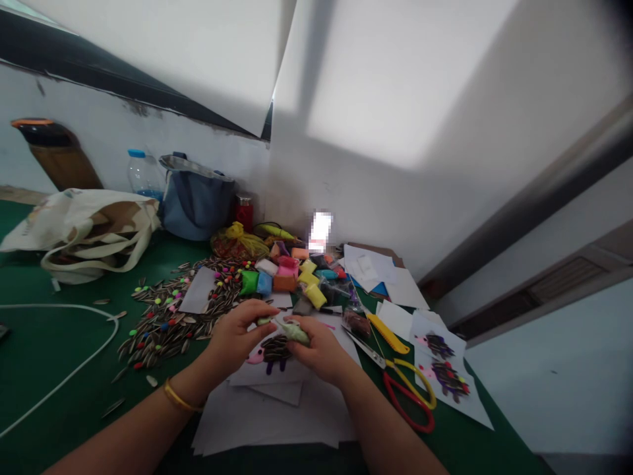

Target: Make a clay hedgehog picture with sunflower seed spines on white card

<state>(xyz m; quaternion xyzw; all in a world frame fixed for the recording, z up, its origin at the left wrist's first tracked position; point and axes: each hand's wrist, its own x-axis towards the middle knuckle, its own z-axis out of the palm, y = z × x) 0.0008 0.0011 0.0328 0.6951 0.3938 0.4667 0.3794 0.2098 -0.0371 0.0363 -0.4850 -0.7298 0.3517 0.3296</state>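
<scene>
My right hand (319, 349) is closed around a pale green lump of modelling clay (297, 332), which seems to be in a thin wrapper. Close beside it, my left hand (242, 335) pinches a small piece of green clay (266, 321) between thumb and fingertips. Both hands hover over a white sheet with a hedgehog picture (271, 353). Its pink snout, sunflower-seed back and purple legs show below my fingers, while its upper part is partly hidden. More white paper (277, 422) lies stacked underneath.
Sunflower seeds (168, 323) mixed with coloured pompoms spread at left. Coloured clay packets (284, 282) are heaped behind my hands. Scissors (405, 389) and a yellow cutter (388, 333) lie at right, near finished hedgehog pictures (448, 376). Bags (198, 198) and a bottle (143, 175) stand along the wall.
</scene>
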